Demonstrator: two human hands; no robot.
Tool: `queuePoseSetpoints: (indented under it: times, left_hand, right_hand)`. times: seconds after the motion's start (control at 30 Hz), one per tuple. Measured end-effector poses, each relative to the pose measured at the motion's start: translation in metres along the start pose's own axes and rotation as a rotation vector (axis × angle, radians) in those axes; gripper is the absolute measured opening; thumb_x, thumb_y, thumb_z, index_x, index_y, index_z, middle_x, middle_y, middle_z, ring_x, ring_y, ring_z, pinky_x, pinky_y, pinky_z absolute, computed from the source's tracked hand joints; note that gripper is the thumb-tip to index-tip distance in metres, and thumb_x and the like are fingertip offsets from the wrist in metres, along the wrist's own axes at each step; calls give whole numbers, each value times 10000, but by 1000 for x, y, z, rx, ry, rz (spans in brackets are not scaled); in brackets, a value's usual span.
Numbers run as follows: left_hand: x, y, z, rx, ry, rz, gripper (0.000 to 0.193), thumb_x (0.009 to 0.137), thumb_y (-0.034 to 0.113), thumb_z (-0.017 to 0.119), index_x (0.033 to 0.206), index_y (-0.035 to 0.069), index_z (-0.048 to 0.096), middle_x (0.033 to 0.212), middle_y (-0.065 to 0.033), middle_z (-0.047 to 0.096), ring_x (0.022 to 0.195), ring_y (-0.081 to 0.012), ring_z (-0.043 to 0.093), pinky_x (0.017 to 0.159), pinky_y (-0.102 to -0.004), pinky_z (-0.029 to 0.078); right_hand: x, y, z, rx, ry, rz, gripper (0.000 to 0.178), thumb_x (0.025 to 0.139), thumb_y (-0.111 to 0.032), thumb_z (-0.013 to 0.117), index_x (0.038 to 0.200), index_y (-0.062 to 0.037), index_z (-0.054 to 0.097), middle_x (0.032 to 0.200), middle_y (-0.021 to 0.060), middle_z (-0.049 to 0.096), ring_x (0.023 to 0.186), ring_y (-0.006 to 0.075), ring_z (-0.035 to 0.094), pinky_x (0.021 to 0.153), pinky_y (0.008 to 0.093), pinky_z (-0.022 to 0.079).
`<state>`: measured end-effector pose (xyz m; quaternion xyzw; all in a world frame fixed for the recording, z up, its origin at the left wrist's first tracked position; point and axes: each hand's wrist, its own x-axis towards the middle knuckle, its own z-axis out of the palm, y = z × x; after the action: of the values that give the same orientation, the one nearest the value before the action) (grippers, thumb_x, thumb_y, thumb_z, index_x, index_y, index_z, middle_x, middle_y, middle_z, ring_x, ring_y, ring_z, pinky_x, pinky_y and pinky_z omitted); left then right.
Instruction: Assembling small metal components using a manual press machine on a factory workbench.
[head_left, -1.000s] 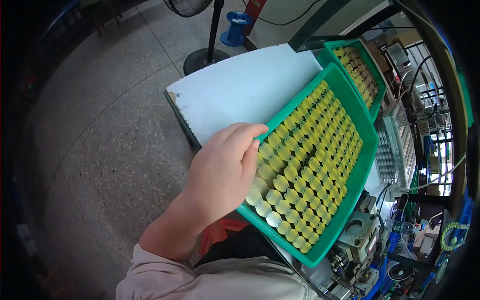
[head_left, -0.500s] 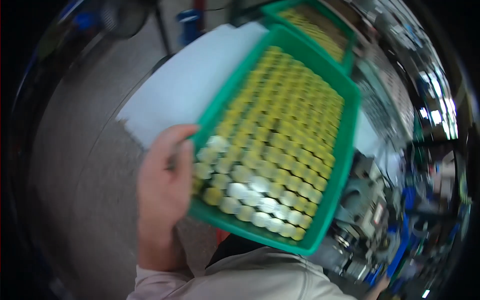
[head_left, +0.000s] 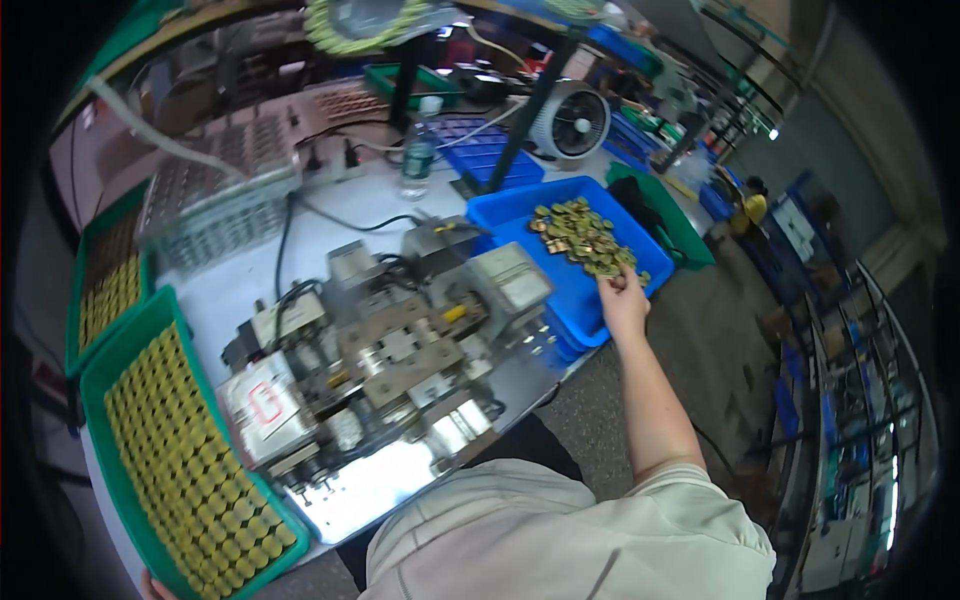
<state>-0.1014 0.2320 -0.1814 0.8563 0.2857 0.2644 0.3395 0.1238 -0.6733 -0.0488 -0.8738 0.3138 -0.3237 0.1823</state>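
At the lower left, my left hand shows only in part, its fingers at the near corner of a green tray. That tray holds rows of round, yellow-topped pieces standing close together. My right arm reaches out over a blue tray. Inside it lies a loose heap of small brass-coloured metal pieces. The fingers of my right hand are pinched together at the heap's near edge, on brass-coloured pieces; exactly which ones is hidden.
Between the trays stands a metal fixture with blocks and cables. Behind it are a clear plastic bottle, a fan and a silver perforated box. A second green tray adjoins the first. Another person is far off right.
The view has swung right. The green tray, earlier held tilted before me by my left hand, now lies on the table's left side. My right hand now shows, in the blue tray.
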Motion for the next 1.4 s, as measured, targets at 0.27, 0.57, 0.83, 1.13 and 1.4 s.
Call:
queuePoseSetpoints:
  times: [0.27, 0.57, 0.83, 1.13, 1.4]
  left_hand:
    - [19, 3, -7, 331, 427, 328, 378, 949, 192, 656, 1266, -12, 622, 1110, -224, 693, 905, -360, 669, 875, -348, 539]
    - [-7, 336, 86, -440, 324, 96, 354, 999, 177, 557, 1306, 6, 599, 1292, -99, 628, 1161, -177, 580, 988, -270, 437]
    - [3, 369, 178, -576, 350, 322, 234, 959, 41, 538, 1184, 38, 601, 1129, -67, 607, 1008, -151, 560, 929, -265, 439]
    - [10, 359, 170, -522, 285, 302, 248, 950, 26, 524, 1188, 11, 591, 1140, -93, 589, 1002, -158, 542, 902, -263, 446]
    - [5, 363, 167, -601, 255, 258, 262, 946, 27, 527, 1200, 1, 588, 1135, -100, 591, 981, -155, 541, 884, -263, 454]
  right_hand:
    - [-4, -26, -12, 478, -116, -34, 389, 875, -168, 707, 1230, -29, 627, 849, 54, 660, 755, 133, 606, 738, 260, 488]
    - [-40, -157, -35, 706, -628, -698, 351, 849, -71, 705, 1196, -55, 653, 1079, 61, 652, 941, 183, 571, 863, 301, 455]
    - [-87, -217, 7, 503, -843, -1083, 294, 816, -146, 723, 1102, -100, 675, 1111, 25, 663, 1068, 246, 536, 1000, 394, 364]
    - [-88, -230, 14, 397, -866, -1142, 284, 809, -135, 724, 1087, -104, 678, 1101, 23, 663, 1067, 247, 535, 992, 387, 362]
    - [-96, -241, 4, 276, -825, -1241, 282, 790, -110, 729, 1068, -97, 686, 1085, 18, 663, 1053, 247, 538, 983, 381, 361]
